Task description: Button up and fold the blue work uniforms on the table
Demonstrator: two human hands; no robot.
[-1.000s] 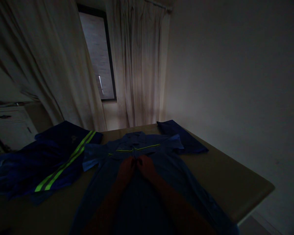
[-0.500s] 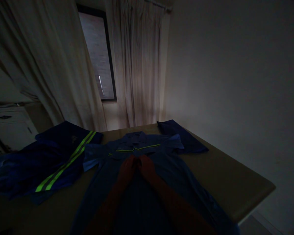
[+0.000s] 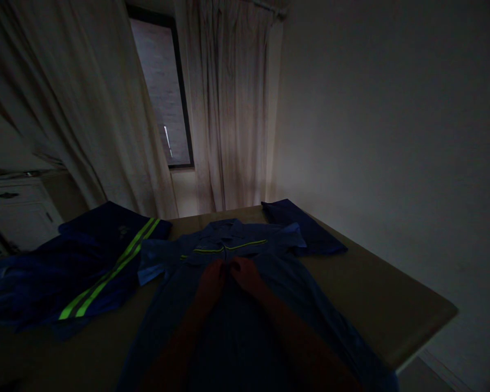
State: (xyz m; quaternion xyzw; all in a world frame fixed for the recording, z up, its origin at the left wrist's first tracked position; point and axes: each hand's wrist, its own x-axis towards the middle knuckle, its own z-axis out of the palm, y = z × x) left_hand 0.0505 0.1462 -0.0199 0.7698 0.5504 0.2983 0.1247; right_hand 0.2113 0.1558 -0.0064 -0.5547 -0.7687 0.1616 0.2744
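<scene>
Smooth pale plaster wall [image 3: 384,136], filling the right of my head view. Long cream cloth curtains [image 3: 85,109], hung in vertical folds. Broad tan counter [image 3: 371,305], flat, with a rounded near corner at right. Blue short-sleeved collared cloth garment [image 3: 232,348], spread front up on the counter, sleeves out to both sides. Crumpled dark-blue cloth bundle [image 3: 81,245] at left, crossed by two neon-yellow stripes, beside the garment's sleeve. Dark-framed upright window [image 3: 163,92] between the curtains. Flat navy cloth piece [image 3: 310,231], angular, near the right sleeve. Left hand [image 3: 211,280] and right hand [image 3: 245,275], bare, close together on the garment's front below the collar; their fingers [image 3: 237,263] are bent inward, but I cannot tell whether cloth is caught between them. Thin yellow chest piping [image 3: 247,245], just above the hands.

The garment's lower end runs out of my view; both forearms cover part of its body. Shadow hides the fingertips, and a small mark on the bundle is unreadable.
</scene>
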